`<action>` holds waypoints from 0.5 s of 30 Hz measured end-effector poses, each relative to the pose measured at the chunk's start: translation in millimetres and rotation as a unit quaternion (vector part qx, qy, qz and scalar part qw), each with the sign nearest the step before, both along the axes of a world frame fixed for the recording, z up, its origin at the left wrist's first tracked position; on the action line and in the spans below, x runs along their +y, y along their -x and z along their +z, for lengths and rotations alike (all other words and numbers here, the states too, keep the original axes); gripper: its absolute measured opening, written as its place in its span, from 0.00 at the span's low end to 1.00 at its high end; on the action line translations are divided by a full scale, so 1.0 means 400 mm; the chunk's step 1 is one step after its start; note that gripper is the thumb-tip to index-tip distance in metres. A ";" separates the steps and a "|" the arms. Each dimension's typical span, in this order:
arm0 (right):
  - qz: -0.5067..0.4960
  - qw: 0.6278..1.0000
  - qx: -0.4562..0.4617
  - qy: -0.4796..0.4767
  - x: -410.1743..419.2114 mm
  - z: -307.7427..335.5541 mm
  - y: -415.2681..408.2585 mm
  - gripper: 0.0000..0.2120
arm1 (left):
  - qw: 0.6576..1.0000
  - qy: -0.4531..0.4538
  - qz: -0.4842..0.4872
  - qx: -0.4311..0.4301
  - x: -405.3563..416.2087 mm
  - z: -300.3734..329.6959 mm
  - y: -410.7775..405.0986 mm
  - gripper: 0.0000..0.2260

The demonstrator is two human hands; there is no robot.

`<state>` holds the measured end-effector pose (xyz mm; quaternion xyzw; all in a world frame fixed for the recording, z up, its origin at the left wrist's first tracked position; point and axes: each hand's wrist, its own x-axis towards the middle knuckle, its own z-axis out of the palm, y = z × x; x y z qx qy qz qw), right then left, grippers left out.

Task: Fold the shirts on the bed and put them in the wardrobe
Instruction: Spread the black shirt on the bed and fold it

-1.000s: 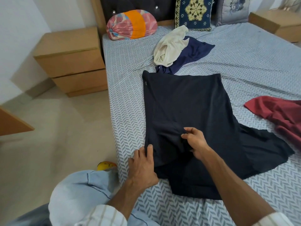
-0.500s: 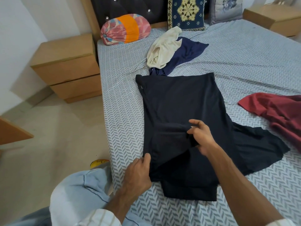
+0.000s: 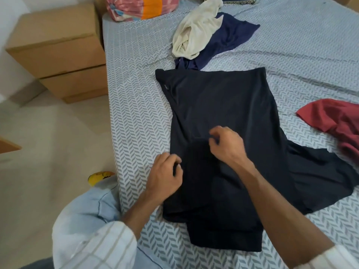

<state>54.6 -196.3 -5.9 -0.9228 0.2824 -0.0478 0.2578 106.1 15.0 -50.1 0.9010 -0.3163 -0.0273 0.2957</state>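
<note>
Pinching the black shirt's (image 3: 223, 113) near-left fold, the left hand (image 3: 165, 175) sits at the bed's (image 3: 136, 117) left edge. Curled fingers of the right hand (image 3: 227, 146) pinch fabric mid-shirt. Four shirts lie on the bed: black nearest, red shirt (image 3: 334, 121) at the right edge, navy shirt (image 3: 229, 39) and cream shirt (image 3: 196, 33) farther up.

Red shirt (image 3: 338, 121) cut off by right edge. Pillow (image 3: 141, 6) and cream shirt (image 3: 196, 33) clipped by top edge. Blue shirt (image 3: 229, 39) partly covered by cream shirt. Near edge of black shirt (image 3: 223, 105) hidden under right forearm. Left hand (image 3: 165, 177) fingertips blurred, grip on cloth not made out. Yellow object (image 3: 100, 176) on floor half hidden by knee, kind not made out.
</note>
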 end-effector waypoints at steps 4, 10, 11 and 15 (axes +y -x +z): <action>0.026 0.998 0.001 -0.063 0.006 0.011 -0.231 0.11 | 0.997 -0.015 0.010 0.074 -0.118 0.003 -0.116 0.09; 0.080 0.994 0.030 -0.061 -0.018 -0.031 -0.553 0.12 | 0.958 -0.023 0.041 0.282 -0.173 0.003 -0.283 0.11; 0.088 0.994 0.034 -0.055 -0.023 -0.033 -0.601 0.10 | 0.948 -0.005 0.037 0.317 -0.167 0.004 -0.293 0.11; 0.087 0.993 0.075 -0.026 -0.032 -0.052 -0.765 0.12 | 0.941 0.024 0.014 0.337 -0.163 -0.007 -0.315 0.12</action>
